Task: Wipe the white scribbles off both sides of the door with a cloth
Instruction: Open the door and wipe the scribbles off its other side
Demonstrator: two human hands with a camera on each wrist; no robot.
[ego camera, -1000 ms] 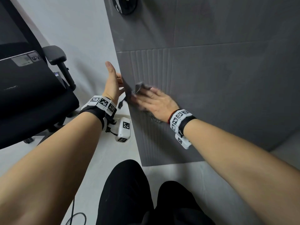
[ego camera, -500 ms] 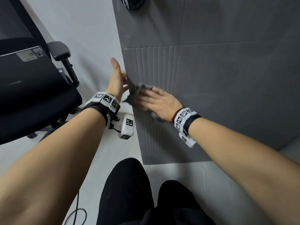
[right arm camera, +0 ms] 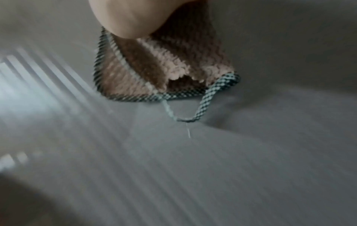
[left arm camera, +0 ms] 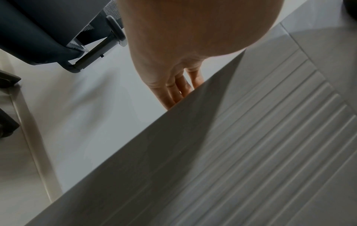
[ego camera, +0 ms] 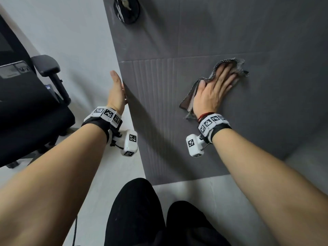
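Observation:
The grey door [ego camera: 230, 32] stands in front of me, with a ribbed panel at its lower left. My right hand [ego camera: 213, 91] lies flat on a brown cloth [ego camera: 189, 97] with a checked border and presses it against the door's smooth face, right of the ribs. In the right wrist view the cloth [right arm camera: 154, 68] is bunched under the right hand [right arm camera: 131, 15], and its hanging loop trails on the door [right arm camera: 231, 152]. My left hand [ego camera: 116, 91] is at the door's free edge, thumb up. Its straight fingers [left arm camera: 173, 85] reach behind the door [left arm camera: 231, 152]. I see no white marks on this face.
A round black door handle [ego camera: 126, 9] sits near the top of the door's edge. A black office chair [ego camera: 26, 103] stands close on the left, over pale floor [ego camera: 79, 50]. My black-trousered legs [ego camera: 138, 210] are just below the door.
My right hand has swept the cloth from the door's left edge rightwards and upwards across the face. The left hand stays at the edge.

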